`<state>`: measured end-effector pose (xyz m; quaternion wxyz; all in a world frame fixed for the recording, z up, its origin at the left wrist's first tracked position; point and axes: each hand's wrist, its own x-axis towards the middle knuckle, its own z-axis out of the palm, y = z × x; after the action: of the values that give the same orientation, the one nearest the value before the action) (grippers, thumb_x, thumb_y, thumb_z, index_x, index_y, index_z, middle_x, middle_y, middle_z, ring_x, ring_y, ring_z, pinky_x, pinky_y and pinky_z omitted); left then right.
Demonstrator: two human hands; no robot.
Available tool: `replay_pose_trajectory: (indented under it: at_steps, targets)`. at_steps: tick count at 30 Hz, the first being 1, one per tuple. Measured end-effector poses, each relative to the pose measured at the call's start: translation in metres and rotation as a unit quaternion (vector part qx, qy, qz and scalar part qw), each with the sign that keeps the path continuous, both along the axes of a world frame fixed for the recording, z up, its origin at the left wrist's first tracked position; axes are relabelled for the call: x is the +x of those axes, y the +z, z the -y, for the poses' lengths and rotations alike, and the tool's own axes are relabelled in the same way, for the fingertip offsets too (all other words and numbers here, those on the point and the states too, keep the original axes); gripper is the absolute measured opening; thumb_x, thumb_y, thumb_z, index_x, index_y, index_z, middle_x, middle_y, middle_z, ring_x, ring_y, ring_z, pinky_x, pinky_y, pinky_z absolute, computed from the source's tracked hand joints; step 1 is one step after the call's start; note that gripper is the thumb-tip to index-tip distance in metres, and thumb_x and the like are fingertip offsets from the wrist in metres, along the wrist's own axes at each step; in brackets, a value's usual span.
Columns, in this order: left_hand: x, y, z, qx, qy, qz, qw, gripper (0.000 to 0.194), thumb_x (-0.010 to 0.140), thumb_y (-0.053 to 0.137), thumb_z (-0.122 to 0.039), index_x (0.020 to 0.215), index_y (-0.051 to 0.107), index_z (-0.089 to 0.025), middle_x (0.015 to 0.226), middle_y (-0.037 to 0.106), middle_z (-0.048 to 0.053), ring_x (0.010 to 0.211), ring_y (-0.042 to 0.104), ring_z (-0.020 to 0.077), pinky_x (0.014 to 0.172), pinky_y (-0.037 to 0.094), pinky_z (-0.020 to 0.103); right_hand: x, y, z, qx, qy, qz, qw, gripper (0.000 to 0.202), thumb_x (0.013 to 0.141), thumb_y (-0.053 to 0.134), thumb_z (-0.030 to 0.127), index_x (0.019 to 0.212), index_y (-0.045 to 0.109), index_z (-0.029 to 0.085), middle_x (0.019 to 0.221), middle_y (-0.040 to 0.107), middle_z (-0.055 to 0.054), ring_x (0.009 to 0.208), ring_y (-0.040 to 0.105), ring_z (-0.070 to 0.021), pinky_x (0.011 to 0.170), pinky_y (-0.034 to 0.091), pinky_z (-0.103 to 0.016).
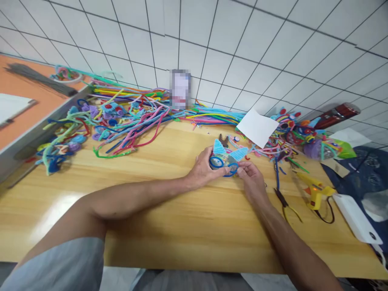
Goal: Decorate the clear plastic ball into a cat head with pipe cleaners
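My left hand (202,169) is wrapped round the side of a small rounded craft piece, its thumb lying along the lower front. Two light-blue ribbed ears (239,153) made of pipe cleaner stand up from the top of the craft piece (225,158). Across its front sits a pair of dark-blue pipe-cleaner rings (216,162), like glasses. At the right-hand ring, the thumb and fingers of my right hand (252,177) close on its outer edge. How the rings are fixed to the front cannot be made out.
Bundles of coloured pipe cleaners (145,117) lie along the wall. White paper (257,128), finished craft figures (287,123) and a red flask (338,115) stand behind. To the right are pliers (285,204), a yellow glue gun (317,194) and a white power bank (357,218).
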<state>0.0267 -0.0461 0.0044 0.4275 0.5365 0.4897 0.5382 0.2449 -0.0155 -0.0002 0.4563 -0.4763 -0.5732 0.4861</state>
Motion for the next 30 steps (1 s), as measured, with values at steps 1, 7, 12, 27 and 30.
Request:
replay_pose_trajectory:
  at_steps: [1, 7, 12, 27, 30]
  targets:
    - [-0.001, 0.002, -0.001, -0.002, -0.002, -0.002, 1.000, 0.071, 0.076, 0.093, -0.043, 0.136, 0.061, -0.024, 0.133, 0.072, 0.010, 0.125, 0.068, 0.0302, 0.110, 0.057, 0.047, -0.001, 0.001, 0.001, 0.000, 0.000, 0.003, 1.000, 0.039, 0.079, 0.088, 0.056, 0.096, 0.070, 0.027, 0.083, 0.072, 0.000, 0.072, 0.062, -0.0173, 0.070, 0.052, -0.032]
    - [-0.008, 0.011, -0.001, -0.032, -0.045, 0.006, 0.998, 0.063, 0.081, 0.084, -0.047, 0.132, 0.059, -0.020, 0.130, 0.071, 0.010, 0.117, 0.069, 0.0267, 0.106, 0.056, 0.042, -0.010, 0.005, 0.005, -0.003, -0.004, -0.015, 1.000, 0.043, 0.078, 0.089, 0.060, 0.095, 0.069, 0.026, 0.081, 0.071, 0.001, 0.071, 0.061, -0.0173, 0.069, 0.051, -0.032]
    - [-0.014, 0.009, 0.001, -0.038, -0.076, 0.014, 0.996, 0.065, 0.090, 0.078, -0.054, 0.140, 0.052, -0.024, 0.144, 0.066, 0.010, 0.133, 0.065, 0.0267, 0.119, 0.051, 0.043, -0.020, 0.006, 0.008, -0.006, 0.002, -0.053, 0.999, 0.037, 0.078, 0.090, 0.054, 0.093, 0.071, 0.026, 0.080, 0.071, 0.002, 0.073, 0.061, -0.0171, 0.069, 0.050, -0.031]
    - [-0.015, -0.001, -0.006, -0.025, -0.062, -0.001, 0.998, 0.067, 0.087, 0.078, -0.065, 0.134, 0.052, -0.024, 0.129, 0.067, 0.007, 0.121, 0.065, 0.0250, 0.110, 0.054, 0.040, -0.021, 0.016, 0.011, 0.034, 0.011, 0.004, 0.999, 0.030, 0.085, 0.078, 0.051, 0.089, 0.068, 0.023, 0.080, 0.068, 0.003, 0.074, 0.057, -0.0155, 0.072, 0.043, -0.031]
    - [-0.013, 0.000, -0.006, -0.033, -0.068, 0.021, 0.997, 0.067, 0.086, 0.081, -0.063, 0.132, 0.053, -0.023, 0.127, 0.068, 0.007, 0.120, 0.065, 0.0255, 0.110, 0.053, 0.040, -0.016, 0.021, 0.007, 0.022, 0.033, 0.026, 0.999, 0.031, 0.083, 0.077, 0.052, 0.083, 0.066, 0.023, 0.075, 0.065, 0.003, 0.070, 0.054, -0.0152, 0.069, 0.041, -0.030]
